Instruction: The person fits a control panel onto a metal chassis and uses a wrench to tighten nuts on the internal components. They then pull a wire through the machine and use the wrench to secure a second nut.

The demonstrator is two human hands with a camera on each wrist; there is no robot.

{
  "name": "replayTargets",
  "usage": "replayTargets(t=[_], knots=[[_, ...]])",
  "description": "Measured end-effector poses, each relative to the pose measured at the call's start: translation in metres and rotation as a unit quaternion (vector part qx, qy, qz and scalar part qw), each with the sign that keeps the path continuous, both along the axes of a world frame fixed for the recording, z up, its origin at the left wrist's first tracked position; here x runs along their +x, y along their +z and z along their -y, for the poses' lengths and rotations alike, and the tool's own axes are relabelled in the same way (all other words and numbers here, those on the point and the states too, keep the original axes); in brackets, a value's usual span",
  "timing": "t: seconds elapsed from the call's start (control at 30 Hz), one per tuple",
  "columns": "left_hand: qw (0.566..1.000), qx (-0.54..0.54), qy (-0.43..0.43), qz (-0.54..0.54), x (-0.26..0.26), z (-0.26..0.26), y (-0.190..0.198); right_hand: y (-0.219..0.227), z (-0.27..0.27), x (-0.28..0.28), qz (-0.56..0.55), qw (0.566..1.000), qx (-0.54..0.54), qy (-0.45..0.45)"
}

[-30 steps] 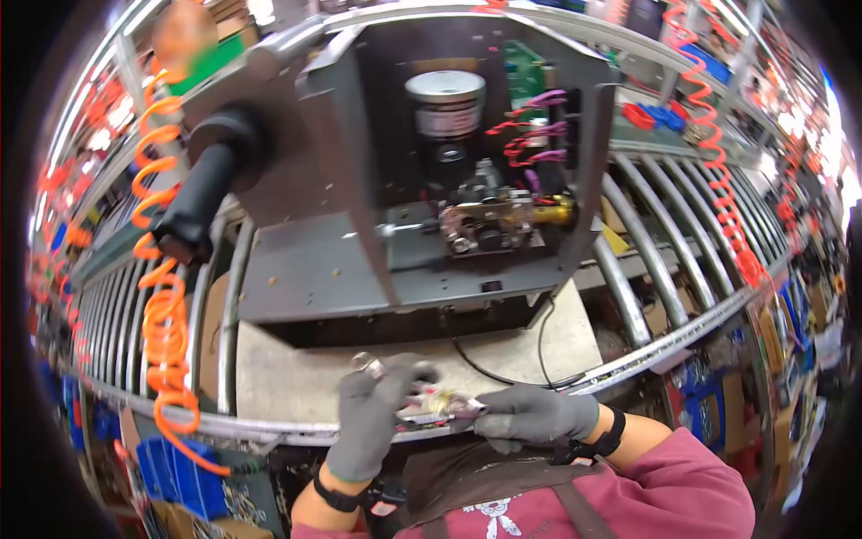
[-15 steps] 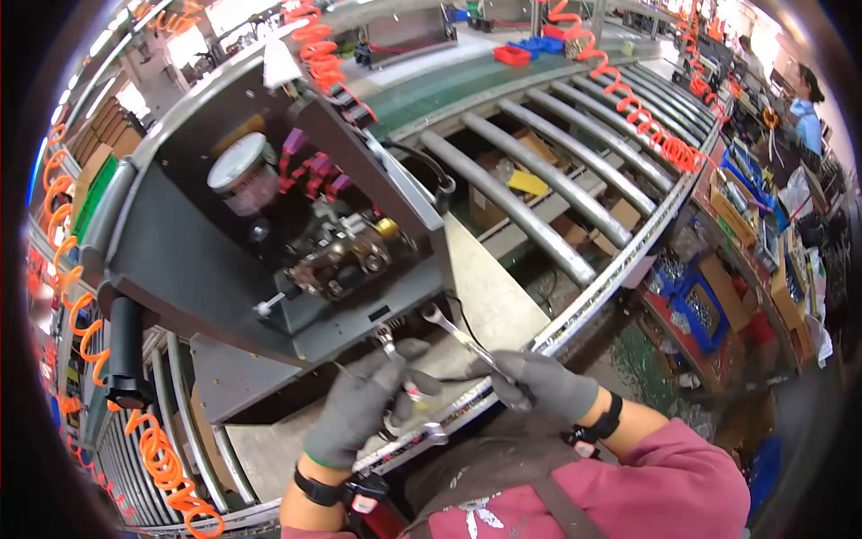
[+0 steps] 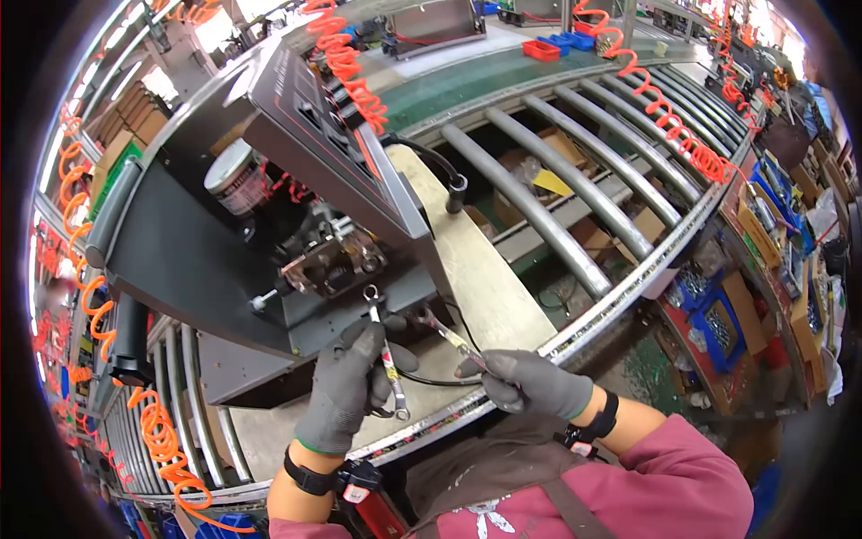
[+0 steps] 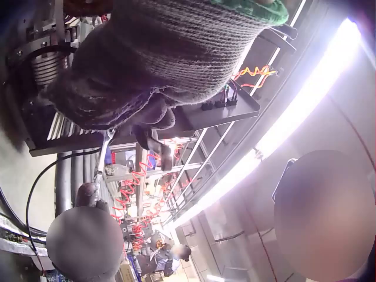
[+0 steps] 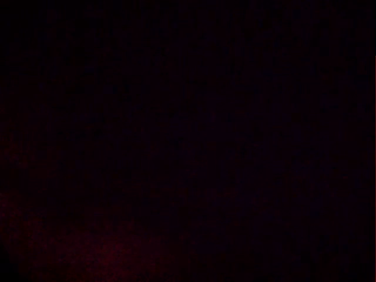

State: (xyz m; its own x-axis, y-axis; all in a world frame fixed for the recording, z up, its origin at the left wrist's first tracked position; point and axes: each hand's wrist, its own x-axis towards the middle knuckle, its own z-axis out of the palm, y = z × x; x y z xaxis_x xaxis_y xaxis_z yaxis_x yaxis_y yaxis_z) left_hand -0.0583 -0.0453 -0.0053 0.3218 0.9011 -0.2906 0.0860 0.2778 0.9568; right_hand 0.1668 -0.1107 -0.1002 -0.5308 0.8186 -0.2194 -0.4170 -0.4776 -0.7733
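Note:
Both hands wear grey gloves in front of a dark metal machine housing (image 3: 193,260) with an open side. Between thumb and fingers my left hand (image 3: 341,391) grips a wrench (image 3: 388,359); its ring end points up toward the housing and its other end sticks out below the fingers. A second wrench (image 3: 456,339) is held by my right hand (image 3: 539,384), its head angled up and left, near the left fingertips. Within the housing sit a metal mechanism (image 3: 334,263) and a labelled can (image 3: 238,178). The left wrist view shows a wrench (image 4: 104,155) below the left glove (image 4: 158,53). The right wrist view is dark.
The housing stands on a pale board (image 3: 489,278) over a roller conveyor (image 3: 539,211). A black cable (image 3: 435,382) loops by the hands. Orange coiled hoses (image 3: 166,440) hang at left. Blue bins (image 3: 714,328) with small parts stand at right.
The head view has swung right, so the housing now appears turned at left. Both wrenches have come into clear view, and the left one now stands more upright, its ring end raised.

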Motion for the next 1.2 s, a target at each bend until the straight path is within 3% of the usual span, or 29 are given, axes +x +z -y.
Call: replayTargets(t=[0.17,0.33,0.5,0.57,0.77,1.03,1.17,1.2], knots=[[1.0,-0.002,0.003,0.029,0.004,-0.013,0.008,-0.002,-0.009,-0.006,0.078,0.994,0.062,0.033],[0.999,-0.031,-0.011,0.021,0.008,-0.025,0.017,-0.016,-0.015,-0.013,0.056,0.995,0.063,0.047],[0.998,-0.062,-0.006,0.006,0.01,-0.03,0.027,0.0,-0.026,-0.022,0.059,0.996,0.058,0.035],[0.997,-0.072,-0.006,0.003,0.013,-0.03,0.031,0.004,-0.032,-0.025,0.111,0.987,0.086,0.074],[0.993,-0.109,0.054,-0.01,0.023,-0.029,0.046,0.016,-0.036,-0.034,0.105,0.987,0.079,0.092],[0.994,-0.11,-0.02,-0.014,0.004,-0.042,0.033,0.022,-0.032,-0.026,0.085,0.986,0.118,0.082],[0.994,-0.081,-0.033,-0.06,-0.001,-0.042,0.036,0.019,-0.031,-0.028,0.087,0.991,0.083,0.054],[0.954,0.147,-0.105,-0.24,-0.003,-0.039,0.029,0.017,-0.033,-0.032,0.07,0.991,0.107,0.035]])
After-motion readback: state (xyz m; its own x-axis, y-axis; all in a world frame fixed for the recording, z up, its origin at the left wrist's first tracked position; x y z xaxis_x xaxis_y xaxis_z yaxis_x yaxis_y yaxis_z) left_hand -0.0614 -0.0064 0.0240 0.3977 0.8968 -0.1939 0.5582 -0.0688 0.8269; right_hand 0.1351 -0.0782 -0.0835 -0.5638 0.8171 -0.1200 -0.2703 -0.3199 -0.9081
